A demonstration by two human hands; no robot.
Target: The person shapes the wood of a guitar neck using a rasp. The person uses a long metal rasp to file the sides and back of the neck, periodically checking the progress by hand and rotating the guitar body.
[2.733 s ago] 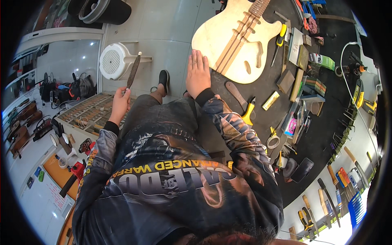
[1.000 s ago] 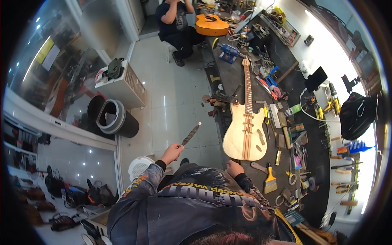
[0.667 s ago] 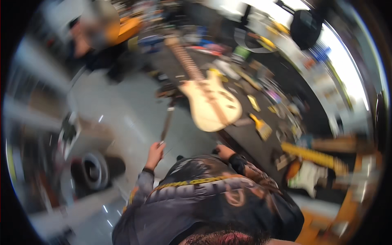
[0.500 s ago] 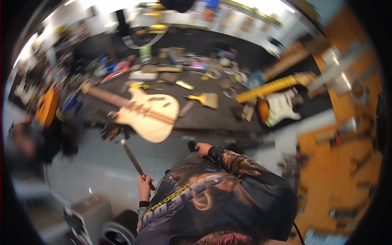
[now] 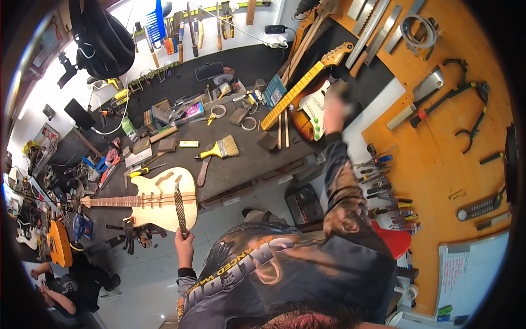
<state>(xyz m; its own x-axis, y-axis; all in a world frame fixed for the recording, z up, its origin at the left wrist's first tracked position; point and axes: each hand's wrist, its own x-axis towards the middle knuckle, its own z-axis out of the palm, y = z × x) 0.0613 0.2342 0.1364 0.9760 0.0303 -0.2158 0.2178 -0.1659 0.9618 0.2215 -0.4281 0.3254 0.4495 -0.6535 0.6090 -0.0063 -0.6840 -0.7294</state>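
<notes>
A yellow-handled brush (image 5: 220, 149) lies on the dark workbench (image 5: 241, 164); what looks like 1 red stool (image 5: 395, 241) stands nearby.

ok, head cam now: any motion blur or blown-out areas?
Head view: right hand is motion-smeared as it reaches toward the sunburst guitar; left hand and its rasp are sharp. The white wall at upper left is overexposed. Fisheye bends the bench edge.
</notes>
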